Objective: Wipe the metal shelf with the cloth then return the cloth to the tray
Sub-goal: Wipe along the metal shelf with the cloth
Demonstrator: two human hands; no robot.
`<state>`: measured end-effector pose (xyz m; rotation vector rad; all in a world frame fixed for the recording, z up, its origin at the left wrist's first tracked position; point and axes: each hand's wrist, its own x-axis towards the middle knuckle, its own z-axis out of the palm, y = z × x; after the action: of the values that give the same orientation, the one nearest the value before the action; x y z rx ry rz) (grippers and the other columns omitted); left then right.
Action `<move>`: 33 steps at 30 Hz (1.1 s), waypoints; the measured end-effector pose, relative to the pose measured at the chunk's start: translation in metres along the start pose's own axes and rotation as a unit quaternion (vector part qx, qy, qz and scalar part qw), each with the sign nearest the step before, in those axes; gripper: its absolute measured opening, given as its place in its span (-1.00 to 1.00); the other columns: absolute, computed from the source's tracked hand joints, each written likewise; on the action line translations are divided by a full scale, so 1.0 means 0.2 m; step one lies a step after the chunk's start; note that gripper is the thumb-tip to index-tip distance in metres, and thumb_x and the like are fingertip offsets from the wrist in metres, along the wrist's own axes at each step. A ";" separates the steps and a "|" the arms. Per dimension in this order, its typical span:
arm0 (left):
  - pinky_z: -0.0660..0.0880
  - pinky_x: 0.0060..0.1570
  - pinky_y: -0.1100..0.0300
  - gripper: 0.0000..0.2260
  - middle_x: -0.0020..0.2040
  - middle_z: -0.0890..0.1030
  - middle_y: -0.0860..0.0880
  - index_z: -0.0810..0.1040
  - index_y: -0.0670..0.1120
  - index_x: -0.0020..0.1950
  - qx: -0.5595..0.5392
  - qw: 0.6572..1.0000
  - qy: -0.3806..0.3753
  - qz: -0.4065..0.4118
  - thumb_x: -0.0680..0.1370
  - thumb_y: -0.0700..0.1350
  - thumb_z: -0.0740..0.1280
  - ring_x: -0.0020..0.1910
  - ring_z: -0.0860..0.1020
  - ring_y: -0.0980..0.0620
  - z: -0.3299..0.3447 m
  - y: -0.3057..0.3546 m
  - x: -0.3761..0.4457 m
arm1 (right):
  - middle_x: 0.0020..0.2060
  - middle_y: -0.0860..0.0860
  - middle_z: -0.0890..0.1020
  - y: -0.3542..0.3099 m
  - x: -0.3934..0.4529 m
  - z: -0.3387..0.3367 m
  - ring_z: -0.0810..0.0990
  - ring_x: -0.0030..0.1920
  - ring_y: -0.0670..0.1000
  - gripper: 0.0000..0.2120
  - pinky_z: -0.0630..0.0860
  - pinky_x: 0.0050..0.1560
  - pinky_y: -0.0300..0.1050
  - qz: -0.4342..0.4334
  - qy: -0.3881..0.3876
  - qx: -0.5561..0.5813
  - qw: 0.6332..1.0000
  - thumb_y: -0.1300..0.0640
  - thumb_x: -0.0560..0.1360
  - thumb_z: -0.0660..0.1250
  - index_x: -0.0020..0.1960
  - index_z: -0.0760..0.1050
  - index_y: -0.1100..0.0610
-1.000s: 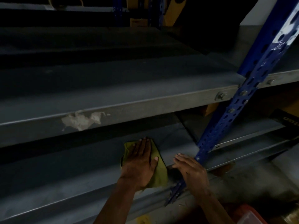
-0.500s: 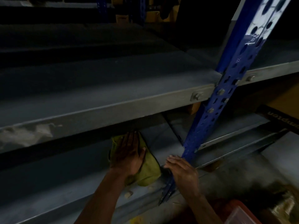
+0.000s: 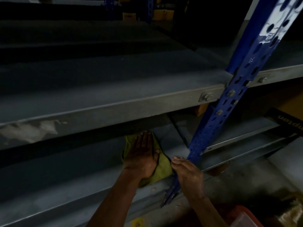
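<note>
A yellow-green cloth (image 3: pixel 161 167) lies flat on the lower grey metal shelf (image 3: pixel 73 174), close to its right end. My left hand (image 3: pixel 141 156) presses down on the cloth with straight fingers that point into the shelf, under the shelf above. My right hand (image 3: pixel 186 172) rests against the foot of the blue perforated upright (image 3: pixel 218 122), just right of the cloth. A corner of a red tray (image 3: pixel 244 217) shows at the bottom right.
The upper grey shelf (image 3: pixel 114 89) overhangs the lower one, with a pale scuffed patch (image 3: pixel 32 130) on its front lip. A dark box with lettering (image 3: pixel 285 120) sits on the neighbouring shelf to the right. Dusty floor lies below the shelves.
My left hand has pushed the cloth deeper into the lower shelf, away from the front edge. My right hand has stayed on the blue upright. The camera has shifted leftward.
</note>
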<state>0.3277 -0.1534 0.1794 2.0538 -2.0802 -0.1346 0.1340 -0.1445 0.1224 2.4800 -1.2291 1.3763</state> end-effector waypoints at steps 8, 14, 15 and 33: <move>-0.23 0.49 0.12 -0.23 0.58 -0.15 -0.02 -0.21 -0.06 0.57 -0.006 0.999 -0.024 0.028 0.41 0.24 -0.40 0.54 -0.18 0.04 -0.03 0.03 -0.11 | -0.02 0.01 0.69 -0.02 -0.02 -0.04 0.60 0.08 -0.07 -0.66 0.50 0.19 -0.16 -0.016 0.007 -0.006 1.000 0.10 0.63 0.15 -0.08 0.68 0.14; 0.26 0.33 -0.06 -0.40 0.38 0.46 -0.18 0.42 -0.22 0.40 0.013 1.000 -0.012 0.004 0.52 0.13 0.02 0.35 0.44 -0.14 0.00 0.04 0.06 | 0.08 -0.02 0.65 0.04 -0.09 -0.09 0.55 0.17 -0.10 -0.78 0.42 0.29 -0.20 -0.002 -0.017 -0.031 0.999 0.15 0.55 0.25 0.03 0.66 0.14; 0.29 0.29 -0.07 -0.42 0.32 0.52 -0.18 0.48 -0.23 0.35 0.013 1.000 -0.017 0.005 0.50 0.11 0.06 0.30 0.50 -0.15 -0.01 0.05 0.09 | 0.09 -0.02 0.64 0.05 -0.10 -0.10 0.54 0.18 -0.09 -0.76 0.40 0.31 -0.22 -0.006 -0.020 -0.034 0.999 0.15 0.56 0.23 0.05 0.66 0.15; -0.23 0.49 0.07 -0.43 0.58 -0.16 -0.05 -0.18 -0.10 0.57 0.035 0.997 -0.056 0.039 0.65 0.05 -0.02 0.55 -0.18 -0.03 0.06 0.23 0.27 | 0.21 0.02 0.59 0.03 -0.12 -0.13 0.52 0.27 -0.06 -0.78 0.41 0.32 -0.21 0.018 -0.085 -0.003 0.996 0.20 0.51 0.27 0.07 0.65 0.18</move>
<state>0.2795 -0.2068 0.1818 2.0454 -2.2584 -0.1713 0.1060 -0.1236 0.1188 2.6307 -1.3127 1.1864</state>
